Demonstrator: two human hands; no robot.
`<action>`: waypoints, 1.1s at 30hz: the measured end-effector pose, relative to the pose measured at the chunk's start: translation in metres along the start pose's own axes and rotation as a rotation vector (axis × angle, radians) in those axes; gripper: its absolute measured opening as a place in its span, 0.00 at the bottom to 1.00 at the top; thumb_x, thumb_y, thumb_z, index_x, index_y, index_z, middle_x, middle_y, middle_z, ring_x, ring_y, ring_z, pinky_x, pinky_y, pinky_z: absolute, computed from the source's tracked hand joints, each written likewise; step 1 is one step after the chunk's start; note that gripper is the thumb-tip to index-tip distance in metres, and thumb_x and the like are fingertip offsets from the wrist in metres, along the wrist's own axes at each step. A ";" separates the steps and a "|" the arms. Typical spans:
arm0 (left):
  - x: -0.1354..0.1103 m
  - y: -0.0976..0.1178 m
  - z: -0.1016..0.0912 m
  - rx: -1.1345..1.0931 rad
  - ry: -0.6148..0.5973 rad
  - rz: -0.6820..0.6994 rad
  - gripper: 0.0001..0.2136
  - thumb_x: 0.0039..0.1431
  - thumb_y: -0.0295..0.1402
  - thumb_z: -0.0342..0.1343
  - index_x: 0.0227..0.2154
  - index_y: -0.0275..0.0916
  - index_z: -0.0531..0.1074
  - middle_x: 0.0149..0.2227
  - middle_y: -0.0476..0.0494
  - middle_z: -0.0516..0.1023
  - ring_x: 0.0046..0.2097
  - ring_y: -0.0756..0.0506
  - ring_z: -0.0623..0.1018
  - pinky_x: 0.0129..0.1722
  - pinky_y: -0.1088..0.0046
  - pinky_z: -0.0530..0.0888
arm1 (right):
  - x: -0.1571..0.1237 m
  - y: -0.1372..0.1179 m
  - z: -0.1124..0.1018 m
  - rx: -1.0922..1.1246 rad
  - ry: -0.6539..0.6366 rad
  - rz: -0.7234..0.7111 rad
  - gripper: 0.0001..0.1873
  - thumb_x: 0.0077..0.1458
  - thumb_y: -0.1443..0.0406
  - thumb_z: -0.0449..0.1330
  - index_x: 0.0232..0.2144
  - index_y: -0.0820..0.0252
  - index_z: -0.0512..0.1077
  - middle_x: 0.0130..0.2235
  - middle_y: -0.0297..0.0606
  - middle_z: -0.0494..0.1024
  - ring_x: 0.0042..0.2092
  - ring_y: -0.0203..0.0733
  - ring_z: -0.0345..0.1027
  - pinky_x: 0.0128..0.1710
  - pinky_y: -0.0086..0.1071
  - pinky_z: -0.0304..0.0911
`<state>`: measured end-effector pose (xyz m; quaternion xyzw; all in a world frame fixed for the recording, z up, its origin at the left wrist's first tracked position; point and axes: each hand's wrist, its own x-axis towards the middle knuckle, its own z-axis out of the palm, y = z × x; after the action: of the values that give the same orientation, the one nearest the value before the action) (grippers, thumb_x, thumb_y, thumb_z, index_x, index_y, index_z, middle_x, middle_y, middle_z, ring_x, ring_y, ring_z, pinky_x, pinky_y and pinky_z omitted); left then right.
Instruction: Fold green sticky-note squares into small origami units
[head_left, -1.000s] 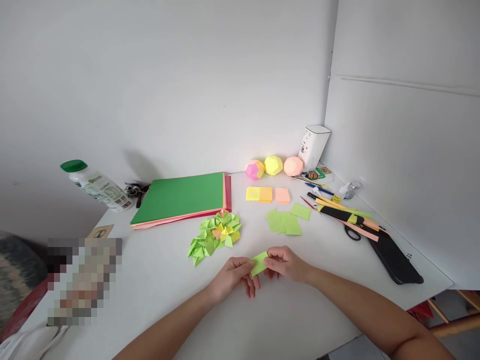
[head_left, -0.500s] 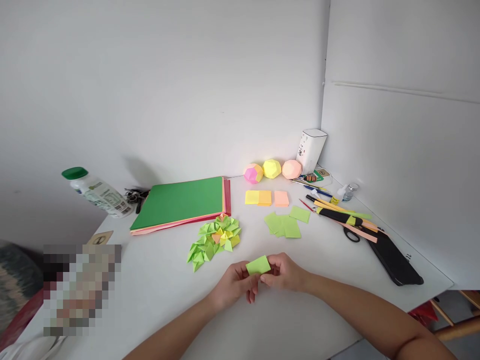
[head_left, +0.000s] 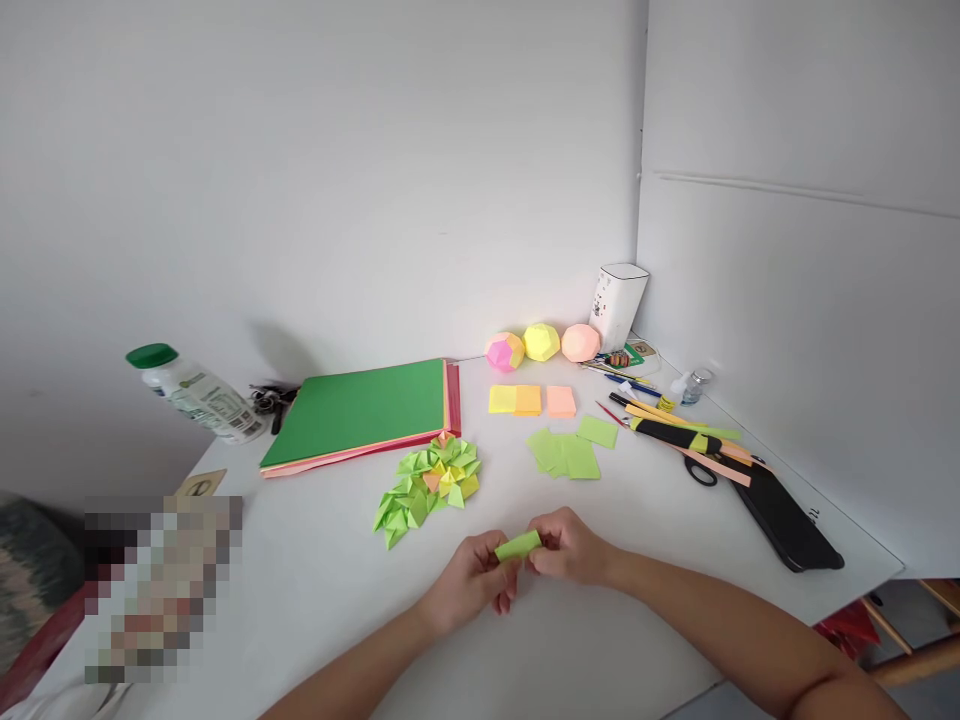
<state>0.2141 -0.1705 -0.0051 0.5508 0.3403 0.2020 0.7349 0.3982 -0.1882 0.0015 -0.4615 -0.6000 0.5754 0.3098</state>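
Green paper slip [head_left: 517, 546] over the white table [head_left: 592, 640] is pinched at one end by the left hand [head_left: 474, 578] and at the other by the right hand [head_left: 568, 548]. Beyond this grip to the left lies the green-topped paper stack [head_left: 367, 410], with the pile of folded pieces [head_left: 418, 490] nearer; ahead and slightly right are loose green sheets [head_left: 580, 456], and farther past them the small yellow, orange and peach note pads [head_left: 528, 400].

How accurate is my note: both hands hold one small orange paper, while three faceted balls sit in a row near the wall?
Only the colour is wrong: the head view shows the left hand and right hand holding one small green paper. The three faceted balls do sit in a row near the wall.
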 end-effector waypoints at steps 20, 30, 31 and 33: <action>0.002 0.007 -0.001 -0.008 0.009 -0.030 0.11 0.51 0.38 0.55 0.25 0.34 0.66 0.18 0.50 0.72 0.17 0.51 0.71 0.17 0.76 0.67 | -0.002 0.000 -0.008 0.000 -0.074 -0.007 0.11 0.55 0.60 0.54 0.29 0.63 0.65 0.24 0.33 0.70 0.25 0.32 0.62 0.22 0.24 0.56; 0.001 0.010 -0.002 -0.119 0.030 -0.018 0.06 0.49 0.30 0.52 0.20 0.37 0.61 0.18 0.49 0.72 0.17 0.50 0.71 0.17 0.74 0.67 | -0.001 -0.001 -0.009 0.060 -0.082 -0.001 0.13 0.56 0.58 0.54 0.32 0.64 0.66 0.24 0.33 0.70 0.25 0.32 0.64 0.23 0.25 0.58; 0.001 0.009 -0.002 -0.123 0.028 -0.017 0.06 0.49 0.30 0.52 0.20 0.37 0.61 0.18 0.48 0.72 0.18 0.50 0.71 0.17 0.74 0.67 | -0.001 -0.001 -0.009 0.061 -0.080 0.000 0.13 0.56 0.58 0.54 0.32 0.64 0.66 0.23 0.33 0.70 0.25 0.32 0.64 0.23 0.25 0.58; 0.001 0.009 -0.003 -0.123 0.026 -0.017 0.06 0.48 0.29 0.52 0.20 0.37 0.61 0.18 0.48 0.72 0.18 0.49 0.72 0.17 0.74 0.67 | -0.001 0.000 -0.009 0.065 -0.078 0.003 0.13 0.56 0.57 0.54 0.32 0.64 0.66 0.23 0.32 0.69 0.25 0.33 0.64 0.23 0.25 0.58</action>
<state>0.2135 -0.1651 0.0027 0.4989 0.3415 0.2233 0.7646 0.4069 -0.1855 0.0027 -0.4290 -0.5919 0.6128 0.3002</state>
